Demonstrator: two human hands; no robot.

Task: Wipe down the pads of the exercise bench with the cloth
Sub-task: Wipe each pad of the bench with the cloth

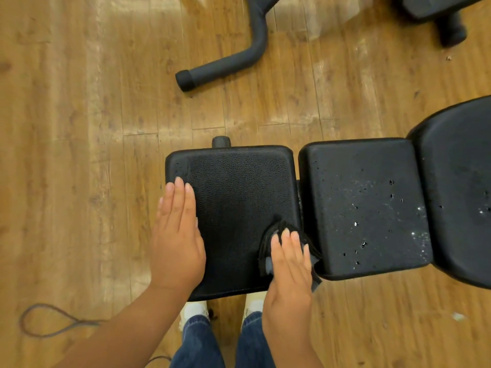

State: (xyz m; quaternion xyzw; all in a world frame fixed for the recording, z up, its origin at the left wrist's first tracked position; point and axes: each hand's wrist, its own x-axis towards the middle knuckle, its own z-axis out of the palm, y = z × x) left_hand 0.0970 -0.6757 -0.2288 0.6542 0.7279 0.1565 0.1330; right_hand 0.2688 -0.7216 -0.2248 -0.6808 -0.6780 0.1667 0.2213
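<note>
The black exercise bench runs left to right in front of me. Its left seat pad (233,197) looks clean and matte. The middle pad (364,203) is speckled with droplets, and a third pad (459,187) rises at the far right. My left hand (176,240) lies flat, fingers straight, on the left edge of the seat pad. My right hand (291,266) presses a folded black cloth (276,229) against the seat pad's right front corner, beside the gap to the middle pad, with fingers extended over it.
A black padded tube leg (231,62) lies on the wooden floor beyond the bench. Another black equipment part (441,11) sits at the top right. A looped cord (45,322) lies on the floor at lower left. My jeans and white shoes (195,310) stand under the pad.
</note>
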